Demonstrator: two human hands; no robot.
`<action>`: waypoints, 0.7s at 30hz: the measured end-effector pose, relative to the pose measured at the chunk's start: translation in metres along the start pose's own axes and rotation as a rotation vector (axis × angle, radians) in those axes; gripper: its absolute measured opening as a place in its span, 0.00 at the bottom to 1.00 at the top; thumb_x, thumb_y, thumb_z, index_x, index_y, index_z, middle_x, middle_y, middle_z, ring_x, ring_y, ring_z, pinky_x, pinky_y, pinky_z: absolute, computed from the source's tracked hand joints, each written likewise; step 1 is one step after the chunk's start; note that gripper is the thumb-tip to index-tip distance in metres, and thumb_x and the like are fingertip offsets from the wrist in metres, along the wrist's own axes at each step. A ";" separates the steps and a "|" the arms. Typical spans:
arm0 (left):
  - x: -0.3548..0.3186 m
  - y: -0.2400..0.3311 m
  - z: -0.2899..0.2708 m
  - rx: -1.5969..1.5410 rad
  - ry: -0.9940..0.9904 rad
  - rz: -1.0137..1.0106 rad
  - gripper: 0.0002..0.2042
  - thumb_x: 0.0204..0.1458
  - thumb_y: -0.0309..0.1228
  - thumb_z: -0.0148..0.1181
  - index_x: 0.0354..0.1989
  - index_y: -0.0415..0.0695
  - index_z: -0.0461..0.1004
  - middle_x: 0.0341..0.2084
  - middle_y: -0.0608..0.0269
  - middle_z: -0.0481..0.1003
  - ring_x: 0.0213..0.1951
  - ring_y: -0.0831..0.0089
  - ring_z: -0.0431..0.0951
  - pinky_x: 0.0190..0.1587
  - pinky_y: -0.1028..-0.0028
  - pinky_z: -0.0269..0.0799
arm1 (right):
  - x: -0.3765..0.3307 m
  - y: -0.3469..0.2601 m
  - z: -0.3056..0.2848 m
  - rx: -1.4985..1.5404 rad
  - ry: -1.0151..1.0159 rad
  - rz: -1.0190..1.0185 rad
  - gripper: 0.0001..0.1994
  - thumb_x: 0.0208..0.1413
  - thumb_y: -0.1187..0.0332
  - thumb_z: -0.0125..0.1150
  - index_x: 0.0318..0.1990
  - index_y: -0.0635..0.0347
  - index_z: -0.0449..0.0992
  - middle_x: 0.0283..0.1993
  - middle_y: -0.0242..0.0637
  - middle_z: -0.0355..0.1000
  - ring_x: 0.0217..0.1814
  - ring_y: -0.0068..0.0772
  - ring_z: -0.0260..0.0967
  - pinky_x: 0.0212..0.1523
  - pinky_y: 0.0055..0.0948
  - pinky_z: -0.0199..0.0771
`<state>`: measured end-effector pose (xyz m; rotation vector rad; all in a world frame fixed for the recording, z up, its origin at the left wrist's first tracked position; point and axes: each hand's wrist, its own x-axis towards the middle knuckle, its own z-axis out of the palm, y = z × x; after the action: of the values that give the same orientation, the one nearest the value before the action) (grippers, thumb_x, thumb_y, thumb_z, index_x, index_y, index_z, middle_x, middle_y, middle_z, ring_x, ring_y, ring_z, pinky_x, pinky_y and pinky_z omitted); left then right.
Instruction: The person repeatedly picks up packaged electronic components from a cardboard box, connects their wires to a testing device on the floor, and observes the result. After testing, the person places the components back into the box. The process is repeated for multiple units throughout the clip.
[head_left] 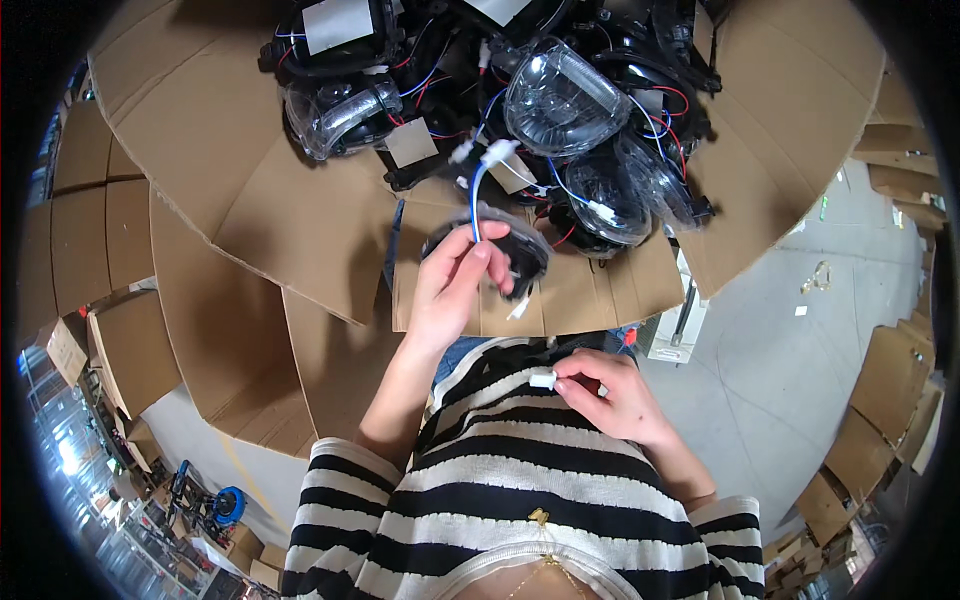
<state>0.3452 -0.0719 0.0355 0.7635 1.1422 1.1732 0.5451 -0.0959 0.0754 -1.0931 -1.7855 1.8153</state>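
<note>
My left hand (455, 285) pinches a blue and white wire lead (475, 205) between thumb and fingertips. The lead stands up from the fingers and bends over to a white plug (498, 152) at its top. Just behind that hand lies a dark, blurred lamp (525, 255) on the cardboard. Lower and to the right, in front of the striped shirt, my right hand (610, 395) is closed on a small white connector (543, 380). Whether a wire runs from this connector cannot be seen. Ahead, clear-lensed headlamps (567, 98) with black housings and coloured wires are heaped together.
Wide cardboard flaps (240, 190) spread around the heap on both sides. An opened carton (225, 340) stands at the left, with stacked boxes (85, 220) beyond it. Grey floor (760, 340) shows at the right, near more cartons (870, 400). A blue wheel (229, 506) is at lower left.
</note>
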 end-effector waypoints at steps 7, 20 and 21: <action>-0.019 0.020 0.004 0.066 -0.125 -0.137 0.16 0.53 0.25 0.37 0.49 0.33 0.59 0.15 0.71 0.59 0.16 0.85 0.56 0.27 0.82 0.61 | 0.006 -0.015 -0.008 0.049 -0.023 0.070 0.04 0.45 0.74 0.53 0.29 0.63 0.67 0.22 0.34 0.66 0.20 0.23 0.63 0.19 0.19 0.62; -0.010 0.030 0.006 0.404 -0.264 0.208 0.11 0.51 0.24 0.42 0.41 0.36 0.68 0.26 0.59 0.70 0.26 0.73 0.71 0.31 0.77 0.66 | 0.012 -0.023 -0.018 -0.018 0.038 -0.115 0.04 0.41 0.78 0.55 0.27 0.63 0.69 0.22 0.34 0.64 0.19 0.27 0.60 0.19 0.22 0.57; -0.009 0.026 0.007 0.420 -0.256 0.263 0.11 0.51 0.24 0.42 0.41 0.37 0.68 0.26 0.58 0.70 0.26 0.71 0.71 0.32 0.76 0.66 | 0.012 -0.027 -0.020 -0.024 0.048 -0.140 0.04 0.40 0.78 0.55 0.27 0.63 0.69 0.22 0.34 0.64 0.19 0.28 0.60 0.19 0.23 0.57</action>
<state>0.3438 -0.0732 0.0642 1.3796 1.1057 1.0200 0.5449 -0.0703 0.1002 -0.9851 -1.8129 1.6764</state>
